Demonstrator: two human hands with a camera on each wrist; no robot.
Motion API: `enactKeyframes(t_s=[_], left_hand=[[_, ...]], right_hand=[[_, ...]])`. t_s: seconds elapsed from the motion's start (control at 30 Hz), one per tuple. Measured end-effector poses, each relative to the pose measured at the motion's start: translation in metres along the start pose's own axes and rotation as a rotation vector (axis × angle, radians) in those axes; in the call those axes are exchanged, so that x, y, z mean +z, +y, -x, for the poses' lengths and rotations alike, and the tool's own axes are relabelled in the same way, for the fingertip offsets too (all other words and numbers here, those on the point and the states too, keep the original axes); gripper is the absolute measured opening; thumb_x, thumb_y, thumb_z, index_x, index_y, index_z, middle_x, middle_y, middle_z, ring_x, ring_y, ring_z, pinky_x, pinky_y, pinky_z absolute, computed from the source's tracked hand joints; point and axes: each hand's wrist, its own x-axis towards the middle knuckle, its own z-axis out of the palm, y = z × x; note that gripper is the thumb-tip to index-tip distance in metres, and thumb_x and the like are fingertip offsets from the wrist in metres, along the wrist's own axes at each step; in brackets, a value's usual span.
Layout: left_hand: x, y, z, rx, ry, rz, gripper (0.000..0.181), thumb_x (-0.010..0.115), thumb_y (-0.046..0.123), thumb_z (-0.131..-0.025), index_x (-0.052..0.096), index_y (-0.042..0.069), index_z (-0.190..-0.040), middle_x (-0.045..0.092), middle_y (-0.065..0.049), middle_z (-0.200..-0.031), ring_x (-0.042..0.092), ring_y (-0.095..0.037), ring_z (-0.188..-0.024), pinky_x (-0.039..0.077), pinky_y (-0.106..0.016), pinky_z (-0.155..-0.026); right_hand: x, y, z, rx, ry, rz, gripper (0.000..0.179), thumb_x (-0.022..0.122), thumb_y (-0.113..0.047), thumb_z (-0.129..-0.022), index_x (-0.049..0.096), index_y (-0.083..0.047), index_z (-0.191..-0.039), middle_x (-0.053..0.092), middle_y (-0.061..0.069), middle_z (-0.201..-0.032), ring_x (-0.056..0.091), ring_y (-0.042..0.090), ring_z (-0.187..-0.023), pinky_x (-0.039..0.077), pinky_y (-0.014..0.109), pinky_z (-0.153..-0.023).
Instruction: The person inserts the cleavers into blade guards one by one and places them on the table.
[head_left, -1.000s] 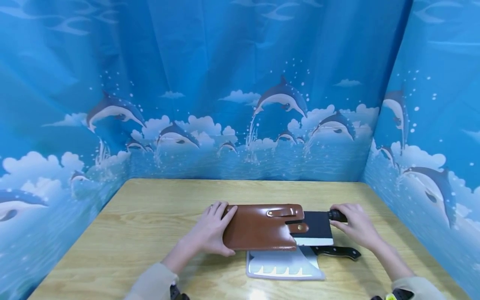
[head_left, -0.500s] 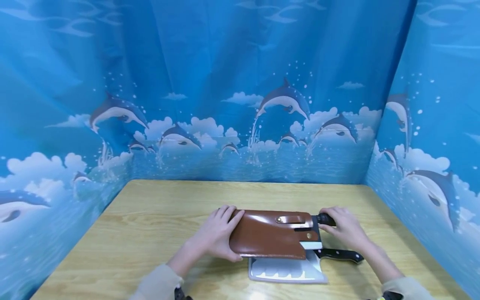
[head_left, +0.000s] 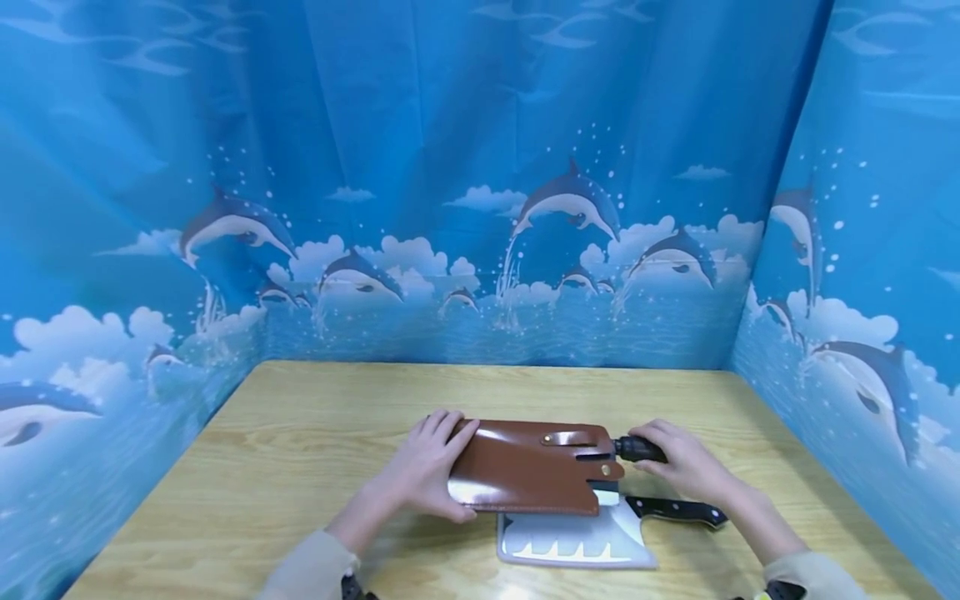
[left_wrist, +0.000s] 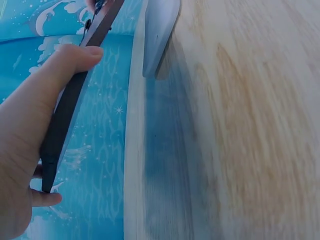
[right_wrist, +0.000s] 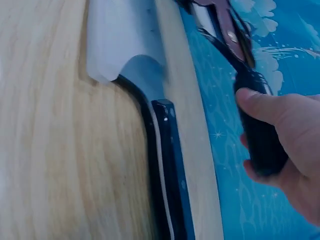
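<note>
My left hand (head_left: 427,467) grips the left end of a brown leather knife sheath (head_left: 525,471), thumb along its near edge and fingers over the far one. My right hand (head_left: 678,458) holds the black handle (head_left: 637,449) of a cleaver whose blade (head_left: 606,493) sits mostly inside the sheath, a bright strip showing at the mouth. Two snap straps lie on the sheath, close to that handle. In the left wrist view the sheath (left_wrist: 65,117) is raised above the table and seen edge-on. The right wrist view shows thumb and fingers round the cleaver handle (right_wrist: 260,135).
A second cleaver lies flat on the wooden table (head_left: 315,417), partly under the raised sheath. Its blade has a pale cover (head_left: 573,542), and its black riveted handle (head_left: 675,510) points right. Blue dolphin-print curtains (head_left: 420,208) surround the table's back and sides.
The cleaver blade has slid left, deeper into the sheath, as my right hand moved left. The sheath shifted slightly right, then back left. More of the handle's front end shows now.
</note>
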Motion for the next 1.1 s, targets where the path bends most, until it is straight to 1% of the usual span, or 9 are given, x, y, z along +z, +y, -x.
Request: enactKeyframes(t_s=[0.13,0.23,0.37,0.53,0.73,0.87,0.97,1.0,1.1], left_hand=[[-0.001,-0.002,0.002,-0.003,-0.005,0.012,0.114,0.07,0.068,-0.055,0.034,0.006,-0.144,0.039,-0.021,-0.139,0.038,-0.039,-0.126,0.033,-0.055,-0.102],[-0.002,-0.001,0.003,-0.012,-0.007,0.022,0.114,0.071,0.067,-0.055,0.033,0.006,-0.144,0.038,-0.021,-0.14,0.037,-0.04,-0.128,0.032,-0.055,-0.104],[-0.003,0.001,0.003,0.003,0.013,0.021,0.114,0.07,0.067,-0.055,0.033,0.007,-0.144,0.039,-0.021,-0.139,0.037,-0.039,-0.127,0.033,-0.053,-0.103],[-0.004,0.002,0.002,0.035,0.065,-0.008,0.114,0.071,0.067,-0.053,0.036,0.006,-0.143,0.042,-0.02,-0.136,0.04,-0.037,-0.124,0.037,-0.052,-0.101],[-0.003,0.002,0.002,0.035,0.07,-0.015,0.114,0.071,0.068,-0.053,0.036,0.008,-0.143,0.042,-0.019,-0.136,0.04,-0.036,-0.125,0.037,-0.051,-0.101],[-0.003,0.003,0.004,0.03,0.054,0.015,0.113,0.072,0.067,-0.053,0.035,0.008,-0.143,0.041,-0.018,-0.137,0.039,-0.038,-0.126,0.035,-0.052,-0.102],[-0.004,0.003,0.004,0.031,0.061,0.025,0.113,0.072,0.067,-0.054,0.035,0.009,-0.144,0.041,-0.018,-0.138,0.039,-0.038,-0.127,0.035,-0.053,-0.103],[-0.004,0.002,0.003,0.033,0.07,0.027,0.113,0.072,0.066,-0.053,0.036,0.009,-0.144,0.041,-0.019,-0.138,0.039,-0.038,-0.126,0.035,-0.053,-0.103],[-0.006,0.002,0.003,0.036,0.091,0.022,0.113,0.073,0.066,-0.052,0.037,0.009,-0.143,0.042,-0.018,-0.137,0.04,-0.038,-0.126,0.035,-0.053,-0.102]], right_hand=[[-0.007,0.003,0.002,0.034,-0.094,-0.176,0.041,0.072,-0.005,-0.077,0.06,0.003,-0.115,0.062,0.009,-0.104,0.058,0.021,-0.09,0.05,0.031,-0.072],[-0.01,0.003,0.001,0.074,-0.122,-0.258,0.039,0.069,-0.007,-0.081,0.059,0.002,-0.118,0.062,0.013,-0.109,0.058,0.022,-0.093,0.05,0.031,-0.074],[-0.01,-0.002,-0.001,0.106,-0.119,-0.312,0.039,0.068,-0.011,-0.084,0.058,-0.001,-0.119,0.061,0.015,-0.113,0.058,0.023,-0.095,0.05,0.029,-0.075],[-0.006,-0.01,-0.006,0.093,-0.13,-0.365,0.041,0.067,-0.011,-0.084,0.056,0.002,-0.122,0.059,0.018,-0.116,0.057,0.025,-0.098,0.049,0.028,-0.077],[-0.007,-0.01,-0.009,0.081,-0.196,-0.46,0.053,0.065,-0.012,-0.085,0.047,0.008,-0.131,0.053,0.026,-0.123,0.053,0.032,-0.106,0.047,0.024,-0.083],[-0.01,-0.004,-0.007,0.126,-0.256,-0.6,0.061,0.065,-0.012,-0.084,0.039,0.01,-0.135,0.051,0.029,-0.125,0.052,0.019,-0.108,0.044,0.02,-0.085],[-0.011,-0.001,-0.004,0.19,-0.248,-0.669,0.06,0.067,-0.011,-0.084,0.041,0.013,-0.132,0.054,0.028,-0.12,0.055,0.006,-0.099,0.047,0.021,-0.082],[-0.011,-0.001,-0.004,0.219,-0.236,-0.68,0.057,0.067,-0.011,-0.084,0.044,0.012,-0.13,0.055,0.026,-0.117,0.055,0.005,-0.095,0.049,0.022,-0.079],[-0.01,0.0,-0.002,0.276,-0.201,-0.675,0.049,0.069,-0.014,-0.083,0.05,0.011,-0.121,0.058,0.021,-0.108,0.057,0.011,-0.088,0.051,0.026,-0.073]])
